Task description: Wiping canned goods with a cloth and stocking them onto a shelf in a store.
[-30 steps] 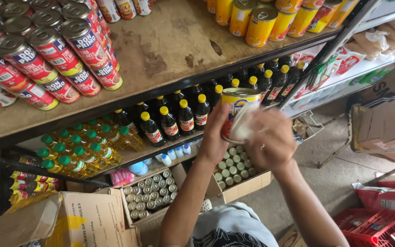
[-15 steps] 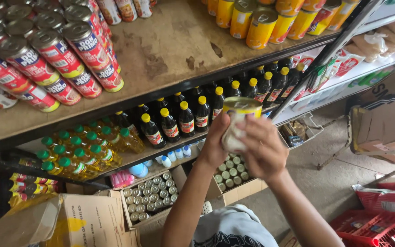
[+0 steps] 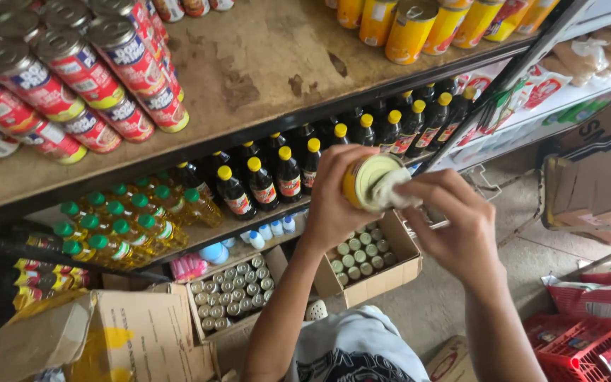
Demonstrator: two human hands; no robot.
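Observation:
My left hand [image 3: 334,194] grips a yellow tin can [image 3: 368,182] by its side, tipped so its metal end faces me. My right hand [image 3: 454,223] presses a small white cloth [image 3: 394,187] against that end of the can. Both hands are raised in front of the wooden shelf [image 3: 263,64], just below its front edge and over the dark bottles with yellow caps [image 3: 277,173].
Red-labelled cans [image 3: 72,71] lie stacked on the shelf's left, yellow cans [image 3: 419,25] stand at its right. Below are green-capped oil bottles [image 3: 121,226], open cartons of small tins [image 3: 235,293], [image 3: 369,258], a brown cardboard box [image 3: 136,339] and a red basket [image 3: 588,339].
Both hands have lifted the can slightly and tipped it toward me; the right hand with the cloth has shifted over the can's end.

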